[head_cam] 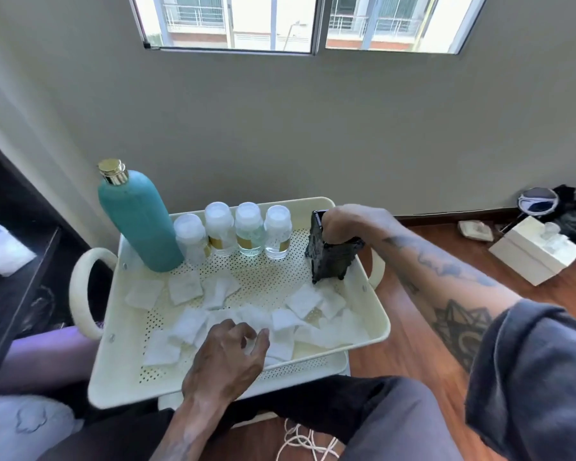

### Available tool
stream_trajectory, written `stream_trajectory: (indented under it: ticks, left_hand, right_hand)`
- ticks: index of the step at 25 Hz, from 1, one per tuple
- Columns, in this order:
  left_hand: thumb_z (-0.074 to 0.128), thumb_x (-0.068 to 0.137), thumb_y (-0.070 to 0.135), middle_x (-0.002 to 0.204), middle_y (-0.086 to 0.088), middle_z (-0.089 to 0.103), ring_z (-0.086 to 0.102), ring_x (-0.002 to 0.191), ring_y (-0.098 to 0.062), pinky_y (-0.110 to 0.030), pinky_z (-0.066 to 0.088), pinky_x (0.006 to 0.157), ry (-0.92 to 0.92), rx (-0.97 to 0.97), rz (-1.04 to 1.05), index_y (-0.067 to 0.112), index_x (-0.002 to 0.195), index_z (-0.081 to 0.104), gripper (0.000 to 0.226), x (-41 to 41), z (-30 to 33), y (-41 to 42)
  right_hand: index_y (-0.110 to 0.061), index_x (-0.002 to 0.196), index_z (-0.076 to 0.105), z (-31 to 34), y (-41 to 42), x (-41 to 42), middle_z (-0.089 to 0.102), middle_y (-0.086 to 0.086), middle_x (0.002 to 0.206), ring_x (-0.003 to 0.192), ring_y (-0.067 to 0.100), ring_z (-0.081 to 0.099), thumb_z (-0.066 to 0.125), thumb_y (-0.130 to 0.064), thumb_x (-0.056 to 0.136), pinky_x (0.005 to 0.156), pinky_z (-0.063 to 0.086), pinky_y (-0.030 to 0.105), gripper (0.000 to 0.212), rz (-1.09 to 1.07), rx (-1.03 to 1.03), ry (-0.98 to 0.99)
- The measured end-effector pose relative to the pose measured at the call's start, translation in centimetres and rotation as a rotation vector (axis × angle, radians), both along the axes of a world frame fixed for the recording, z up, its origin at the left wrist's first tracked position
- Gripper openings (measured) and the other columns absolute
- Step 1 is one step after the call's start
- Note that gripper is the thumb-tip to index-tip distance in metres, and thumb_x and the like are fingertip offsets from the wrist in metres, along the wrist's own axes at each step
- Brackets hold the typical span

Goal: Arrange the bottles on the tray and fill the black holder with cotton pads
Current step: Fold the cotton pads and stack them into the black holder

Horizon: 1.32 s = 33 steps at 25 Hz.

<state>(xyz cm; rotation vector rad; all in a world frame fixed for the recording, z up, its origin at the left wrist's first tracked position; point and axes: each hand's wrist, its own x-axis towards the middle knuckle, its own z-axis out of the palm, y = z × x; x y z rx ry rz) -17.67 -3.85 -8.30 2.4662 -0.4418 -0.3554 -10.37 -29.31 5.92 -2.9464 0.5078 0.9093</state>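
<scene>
At the far right of the cream perforated tray (120, 371), the right hand (350, 224) reaches down into the open top of the black holder (330, 257), so its fingertips are hidden inside; whether they pinch anything there cannot be told. The holder's raised lid stands just behind the knuckles, and its ornate surface is too dark to read in detail. The tattooed right forearm runs in from the lower right, with a dark sleeve bunched near the elbow.

Nearer the camera, the left hand (226, 357) hovers palm-down over the loose cotton pads (187, 287) scattered across the tray floor. Its fingers are curled and loosely parted, thumb and forefinger closing toward a pad at the near edge, though blur hides whether they already touch it.

Along the tray's far side stand a tall teal bottle (140, 221) with a gold cap and, beside it, four small clear bottles (248, 229) in a row, their caps blurred white. The teal bottle partly covers the leftmost one.

Beyond the tray, a white box (534, 251) and dark clutter on the wooden floor are hard to make out, and a white cord (300, 440) is cut off at the bottom edge
</scene>
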Motion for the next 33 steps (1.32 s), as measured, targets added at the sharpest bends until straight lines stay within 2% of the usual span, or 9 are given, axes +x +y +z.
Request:
stream_trajectory:
  ticks: [3,5,8,11,15,17,20,26,33]
  left_hand:
    - [0.043,0.086,0.063,0.094,0.013,0.057,0.057,0.087,-0.003,-0.034,0.052,0.083,0.004,-0.006,0.007,0.03,0.098,0.069,0.044,0.0,0.1,0.1]
    - [0.05,0.085,0.057,0.094,0.014,0.056,0.058,0.089,-0.004,-0.034,0.053,0.082,-0.003,-0.043,0.014,0.028,0.101,0.068,0.037,0.1,0.0,0.2]
    - [0.065,0.083,0.046,0.097,0.013,0.055,0.058,0.091,-0.008,-0.033,0.053,0.08,-0.078,-0.111,0.011,0.028,0.1,0.065,0.024,0.2,0.2,0.3]
    - [0.074,0.081,0.033,0.103,0.01,0.057,0.057,0.09,-0.007,-0.027,0.051,0.076,-0.141,-0.224,-0.053,0.028,0.105,0.065,0.026,0.6,0.2,0.5]
    - [0.074,0.083,0.031,0.121,0.009,0.052,0.047,0.114,-0.006,-0.022,0.04,0.095,-0.158,-0.156,-0.329,0.029,0.128,0.062,0.046,2.2,0.4,-0.6]
    - [0.071,0.087,0.032,0.121,0.008,0.055,0.048,0.114,-0.009,-0.026,0.042,0.095,-0.154,-0.039,-0.424,0.028,0.129,0.063,0.043,2.6,0.6,-2.0]
    - [0.066,0.091,0.027,0.114,0.006,0.063,0.057,0.108,-0.014,-0.028,0.047,0.089,-0.159,0.034,-0.423,0.024,0.118,0.071,0.028,2.9,0.6,-3.2]
    - [0.06,0.095,0.024,0.107,0.005,0.067,0.059,0.103,-0.012,-0.029,0.049,0.09,-0.173,-0.025,-0.316,0.019,0.113,0.074,0.023,3.3,2.0,-2.6]
    - [0.068,0.09,0.018,0.078,0.005,0.074,0.066,0.07,-0.007,-0.023,0.052,0.069,-0.151,-0.293,-0.116,0.019,0.095,0.076,0.01,5.1,11.2,-1.9]
  right_hand:
    - [-0.014,0.082,0.06,0.2,0.0,0.3,0.061,0.001,0.082,0.064,0.017,0.057,0.048,-0.017,0.087,0.056,0.045,0.026,0.013,-0.019,-0.026,0.066]
    - [-0.013,0.077,0.059,0.2,0.0,0.5,0.061,0.003,0.078,0.062,0.018,0.056,0.049,-0.014,0.086,0.059,0.047,0.027,0.014,-0.06,0.025,0.05]
    - [-0.01,0.094,0.066,0.7,-0.1,-0.4,0.064,0.004,0.081,0.065,0.019,0.057,0.047,-0.013,0.085,0.059,0.045,0.027,0.021,-0.028,0.033,-0.007]
    - [-0.012,0.117,0.063,1.1,-0.4,-1.1,0.066,0.009,0.11,0.086,0.025,0.06,0.042,-0.011,0.086,0.055,0.043,0.027,0.037,0.061,0.023,-0.079]
    - [-0.024,0.115,0.067,2.3,-2.3,-3.1,0.062,0.005,0.117,0.101,0.023,0.059,0.05,-0.013,0.083,0.083,0.052,0.03,0.038,0.042,0.212,-0.482]
    - [-0.028,0.129,0.058,2.4,-3.9,-4.5,0.051,0.002,0.135,0.125,0.023,0.046,0.06,-0.024,0.079,0.103,0.042,0.036,0.051,0.077,0.207,-0.461]
    - [-0.026,0.151,0.029,1.9,-5.3,-6.2,0.028,-0.007,0.156,0.142,0.019,0.028,0.074,-0.037,0.072,0.113,0.03,0.035,0.091,0.026,0.208,-0.287]
    - [-0.026,0.146,0.037,0.4,-5.9,-5.6,0.04,-0.01,0.144,0.136,0.018,0.034,0.078,-0.044,0.071,0.109,0.035,0.034,0.088,0.025,0.251,-0.408]
    - [-0.035,0.138,0.045,-0.4,-5.1,-6.5,0.043,-0.016,0.131,0.13,0.014,0.036,0.081,-0.057,0.056,0.105,0.037,0.035,0.092,0.066,0.319,-0.416]
